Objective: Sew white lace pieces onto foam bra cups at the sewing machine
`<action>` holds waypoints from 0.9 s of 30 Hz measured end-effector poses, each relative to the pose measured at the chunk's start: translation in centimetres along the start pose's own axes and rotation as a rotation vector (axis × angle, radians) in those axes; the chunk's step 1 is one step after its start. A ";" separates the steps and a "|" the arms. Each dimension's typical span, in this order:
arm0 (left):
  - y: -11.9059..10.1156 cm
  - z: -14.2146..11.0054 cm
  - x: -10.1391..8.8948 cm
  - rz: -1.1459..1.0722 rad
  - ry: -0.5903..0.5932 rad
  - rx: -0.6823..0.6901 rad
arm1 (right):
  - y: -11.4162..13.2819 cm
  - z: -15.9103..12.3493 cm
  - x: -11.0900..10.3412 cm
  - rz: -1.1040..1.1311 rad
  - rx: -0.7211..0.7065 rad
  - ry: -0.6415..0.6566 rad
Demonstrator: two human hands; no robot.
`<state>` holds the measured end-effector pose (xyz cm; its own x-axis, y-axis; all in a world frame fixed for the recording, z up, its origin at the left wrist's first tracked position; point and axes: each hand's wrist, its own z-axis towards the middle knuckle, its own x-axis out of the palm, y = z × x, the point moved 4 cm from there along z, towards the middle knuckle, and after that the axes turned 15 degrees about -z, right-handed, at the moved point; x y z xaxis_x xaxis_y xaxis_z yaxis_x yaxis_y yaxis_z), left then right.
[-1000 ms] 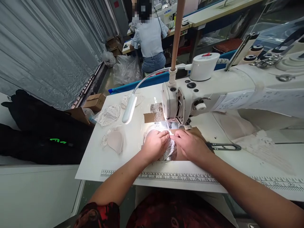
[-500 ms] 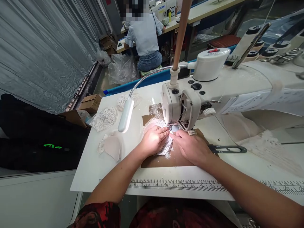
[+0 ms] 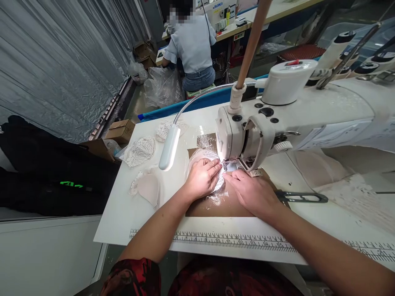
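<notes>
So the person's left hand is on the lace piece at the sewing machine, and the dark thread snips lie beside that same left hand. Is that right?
Not quite: the head view shows the dark thread snips lying beside the right hand, not the left. The left hand is indeed on the lace piece at the sewing machine.

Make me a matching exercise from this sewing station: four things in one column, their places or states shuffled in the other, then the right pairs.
Things
1. left hand
2. thread snips
3. gooseneck lamp
4. printed ruler scale

Places and states
A. running along the near edge of the white tabletop
B. resting on the lace-covered cup
C. dark, lying to the right of the right hand
D. lit, hanging to the left of the sewing machine head

Right pairs
1-B, 2-C, 3-D, 4-A
</notes>
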<state>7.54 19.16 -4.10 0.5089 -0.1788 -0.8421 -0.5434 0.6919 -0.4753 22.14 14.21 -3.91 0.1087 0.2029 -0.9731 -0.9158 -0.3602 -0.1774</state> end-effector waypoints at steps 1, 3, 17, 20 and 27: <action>0.0 -0.1 -0.1 0.021 0.004 -0.018 | 0.0 0.0 0.0 -0.007 0.007 -0.004; -0.1 -0.3 -0.2 0.059 0.024 -0.045 | 0.1 0.0 -0.1 -0.019 0.014 -0.016; -2.0 -10.2 -6.7 0.026 -0.084 -0.400 | -0.2 -0.3 0.3 0.036 0.010 -0.131; -0.1 -16.3 -9.0 -0.015 -0.191 -0.585 | -0.3 -0.4 0.4 0.051 -0.010 -0.130; 0.3 -23.5 -12.7 -0.297 -0.714 -0.640 | -0.9 -1.1 -0.3 0.383 0.043 -0.126</action>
<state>-14.77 5.19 0.50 0.8497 0.3231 -0.4166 -0.4792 0.1437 -0.8659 23.31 13.50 -3.60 -0.2895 0.1722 -0.9416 -0.8966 -0.3932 0.2037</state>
